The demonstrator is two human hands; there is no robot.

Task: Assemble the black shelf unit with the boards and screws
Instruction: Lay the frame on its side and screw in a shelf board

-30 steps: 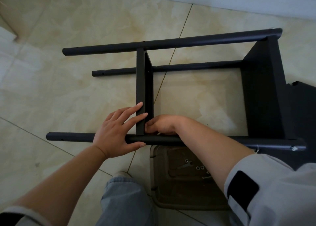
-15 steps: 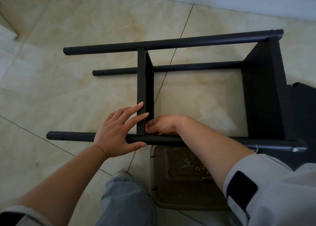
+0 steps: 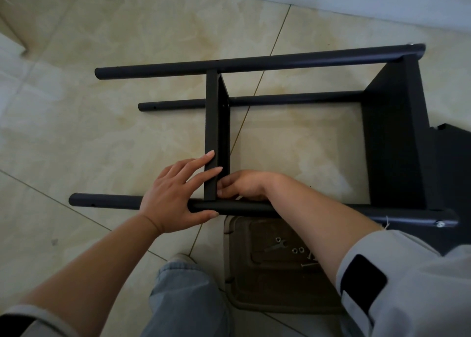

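Shelf unit (image 3: 254, 132) lies on its side on the floor, unmoved over the last second, so this joint is not finished. My left hand (image 3: 175, 196) presses flat fingers on the middle board (image 3: 212, 132) and near pole (image 3: 242, 208). My right hand (image 3: 244, 185) curls behind the board; what it grasps I cannot tell. The tray (image 3: 280, 298) holds nuts (image 3: 297, 250), screws and a wrench (image 3: 275, 247).
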